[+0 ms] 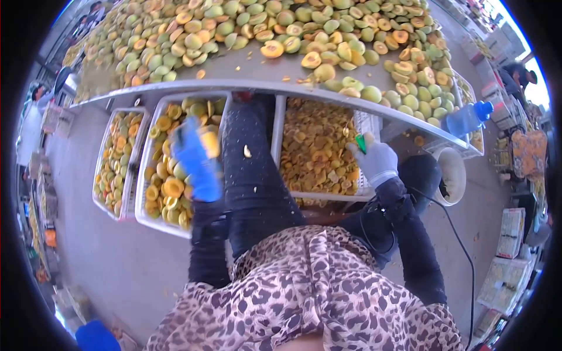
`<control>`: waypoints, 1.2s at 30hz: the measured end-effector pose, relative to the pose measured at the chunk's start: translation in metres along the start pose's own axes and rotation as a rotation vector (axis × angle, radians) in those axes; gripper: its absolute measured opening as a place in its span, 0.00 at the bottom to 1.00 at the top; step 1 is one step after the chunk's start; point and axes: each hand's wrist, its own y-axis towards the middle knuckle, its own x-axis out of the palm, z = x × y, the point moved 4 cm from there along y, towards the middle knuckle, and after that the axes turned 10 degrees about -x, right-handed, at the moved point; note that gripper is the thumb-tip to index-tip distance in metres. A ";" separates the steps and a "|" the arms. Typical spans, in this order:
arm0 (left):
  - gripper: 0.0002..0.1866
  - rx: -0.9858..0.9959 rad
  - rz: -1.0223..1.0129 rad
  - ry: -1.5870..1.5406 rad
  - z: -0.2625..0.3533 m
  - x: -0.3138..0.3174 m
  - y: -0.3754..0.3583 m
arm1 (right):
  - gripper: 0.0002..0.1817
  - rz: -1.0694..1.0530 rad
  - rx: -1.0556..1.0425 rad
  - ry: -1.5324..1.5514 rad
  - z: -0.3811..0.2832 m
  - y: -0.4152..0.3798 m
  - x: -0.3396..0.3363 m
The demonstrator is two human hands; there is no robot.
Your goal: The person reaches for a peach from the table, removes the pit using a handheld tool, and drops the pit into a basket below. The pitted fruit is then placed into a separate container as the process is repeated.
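Note:
My left hand, in a blue glove, is over the white crate of halved fruit and smeared by motion. A blurred orange fruit half is against its fingers; whether they grip it I cannot make out. My right hand, in a pale glove, is closed around a small green-handled tool, its thin tip pointing up and away from me. It is above the right edge of a white crate full of brownish-orange fruit scraps. Both crates are below the table edge, on either side of my left leg.
A metal table heaped with green and orange fruit halves spans the front. Another fruit crate is at far left. A blue-capped bottle, a white bucket and a black cable are at right. Other people are in the background.

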 end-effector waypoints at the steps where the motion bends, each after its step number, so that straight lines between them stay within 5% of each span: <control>1: 0.12 -0.745 -0.084 -0.320 -0.022 -0.020 0.009 | 0.20 0.133 -0.004 0.047 0.006 0.006 -0.013; 2: 0.20 -0.851 -0.201 -0.148 -0.083 -0.026 0.001 | 0.18 0.262 -0.011 0.094 0.012 0.012 -0.024; 4: 0.27 -0.672 -0.253 0.583 -0.156 -0.047 -0.031 | 0.16 0.452 -0.042 0.074 0.022 0.040 -0.044; 8: 0.31 -0.734 -0.620 1.037 -0.204 -0.067 -0.079 | 0.20 0.102 -0.062 0.045 0.024 0.122 -0.043; 12: 0.28 -0.819 -0.417 1.049 -0.161 -0.074 -0.071 | 0.20 -0.233 -0.023 -0.027 0.014 0.184 -0.028; 14: 0.26 -0.566 -0.120 0.983 -0.140 -0.077 -0.052 | 0.20 -0.150 -0.039 -0.037 0.014 0.198 -0.022; 17: 0.21 -0.601 -0.060 -0.029 -0.071 -0.055 -0.015 | 0.20 -0.014 0.004 0.075 0.030 0.209 -0.022; 19: 0.18 -0.385 -0.337 -0.317 0.013 -0.029 0.011 | 0.17 0.043 0.134 0.560 0.045 0.199 -0.024; 20: 0.18 -0.872 -0.435 -0.892 0.038 -0.008 0.006 | 0.10 0.146 0.152 0.832 0.046 0.191 -0.028; 21: 0.20 -1.067 -0.535 -1.331 0.064 0.014 0.005 | 0.10 0.237 0.044 0.866 0.033 0.179 -0.045; 22: 0.22 -1.167 -0.714 -1.495 0.080 0.044 -0.004 | 0.11 0.324 -0.062 0.897 0.016 0.162 -0.059; 23: 0.23 -1.357 -0.855 -1.454 0.104 0.067 -0.009 | 0.12 0.387 -0.264 0.656 -0.005 0.142 -0.068; 24: 0.22 -1.332 -0.970 -1.569 0.149 0.060 -0.001 | 0.13 0.446 -0.462 0.411 -0.031 0.119 -0.074; 25: 0.20 -1.409 -1.141 -1.991 0.162 0.087 -0.014 | 0.12 0.435 -0.520 0.394 -0.062 0.089 -0.080; 26: 0.16 -1.395 -0.955 -1.953 0.174 0.090 -0.016 | 0.12 0.424 -0.573 0.381 -0.086 0.060 -0.085; 28: 0.18 -0.543 -0.610 -1.336 0.177 0.086 -0.012 | 0.12 0.479 -0.506 0.490 -0.095 0.021 -0.092; 29: 0.18 -0.551 -0.612 -1.322 0.176 0.082 -0.014 | 0.12 0.540 -0.438 0.579 -0.093 0.010 -0.094; 31: 0.21 -1.422 -0.715 -1.796 0.173 0.087 -0.032 | 0.13 0.486 -0.400 0.597 -0.085 -0.002 -0.086; 36: 0.23 -1.324 -0.805 -1.858 0.189 0.062 -0.035 | 0.17 0.331 -0.310 0.608 -0.087 -0.017 -0.059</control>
